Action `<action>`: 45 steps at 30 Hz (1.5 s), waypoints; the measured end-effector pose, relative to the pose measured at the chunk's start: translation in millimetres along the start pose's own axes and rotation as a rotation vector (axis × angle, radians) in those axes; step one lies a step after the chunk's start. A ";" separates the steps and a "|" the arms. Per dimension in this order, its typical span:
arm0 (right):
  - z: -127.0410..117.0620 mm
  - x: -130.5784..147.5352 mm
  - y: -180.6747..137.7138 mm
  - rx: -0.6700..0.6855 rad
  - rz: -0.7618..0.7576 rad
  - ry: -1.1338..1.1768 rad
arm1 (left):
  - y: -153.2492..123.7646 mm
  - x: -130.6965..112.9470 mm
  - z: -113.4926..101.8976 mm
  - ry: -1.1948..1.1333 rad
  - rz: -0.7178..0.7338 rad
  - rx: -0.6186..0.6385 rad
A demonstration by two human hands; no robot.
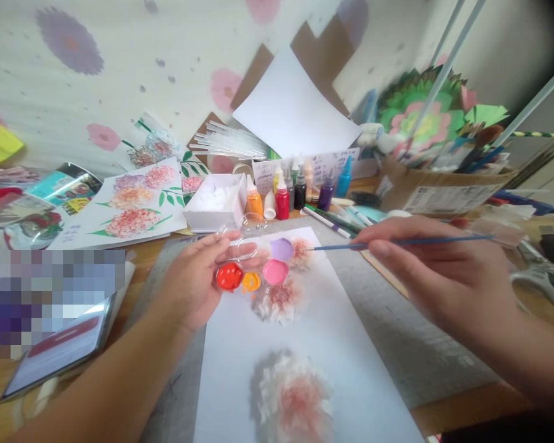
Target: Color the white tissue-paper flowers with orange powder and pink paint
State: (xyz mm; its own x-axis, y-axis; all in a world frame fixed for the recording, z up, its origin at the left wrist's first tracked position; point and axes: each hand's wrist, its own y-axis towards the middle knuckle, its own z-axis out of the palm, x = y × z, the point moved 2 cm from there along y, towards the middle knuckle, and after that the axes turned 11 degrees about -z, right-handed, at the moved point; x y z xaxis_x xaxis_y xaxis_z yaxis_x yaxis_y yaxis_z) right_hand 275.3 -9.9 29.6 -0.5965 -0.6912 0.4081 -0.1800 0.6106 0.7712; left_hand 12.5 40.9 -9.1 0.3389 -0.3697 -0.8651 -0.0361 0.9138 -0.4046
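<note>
My left hand [191, 280] grips a clear plastic paint palette [247, 249] by its edge. Its wells hold red, orange, pink and lilac paint. Between the thumb and fingers of my right hand [425, 277] is a thin blue paintbrush [397, 242], its tip pointing left beside the lilac well. Below both hands lies a white paper sheet [244, 381]. On it sit three ruffled white flowers with reddish centres: a near flower [300, 394], a middle flower [279, 301] and a far flower [301, 253], partly hidden by the palette.
Paint bottles [300, 187] stand at the back beside a white box [216, 203]. Flower paintings [133, 203] lie at left, above a tablet [60, 351]. A cardboard box [438, 191] of brushes and scissors [542, 286] are at right. A grey mat [351, 295] lies beneath the paper.
</note>
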 end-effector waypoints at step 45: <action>15.3 -4.2 -1.7 0.224 0.016 -0.036 | 1.0 -3.5 0.5 0.008 0.020 -0.070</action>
State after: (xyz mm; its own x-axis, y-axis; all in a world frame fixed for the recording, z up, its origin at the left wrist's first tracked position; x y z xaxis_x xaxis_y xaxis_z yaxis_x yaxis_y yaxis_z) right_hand 266.1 -2.1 19.0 -0.6272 -0.6690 0.3988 -0.3374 0.6949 0.6351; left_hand 11.8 43.2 -6.4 0.3304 -0.3526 -0.8755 -0.1091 0.9071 -0.4065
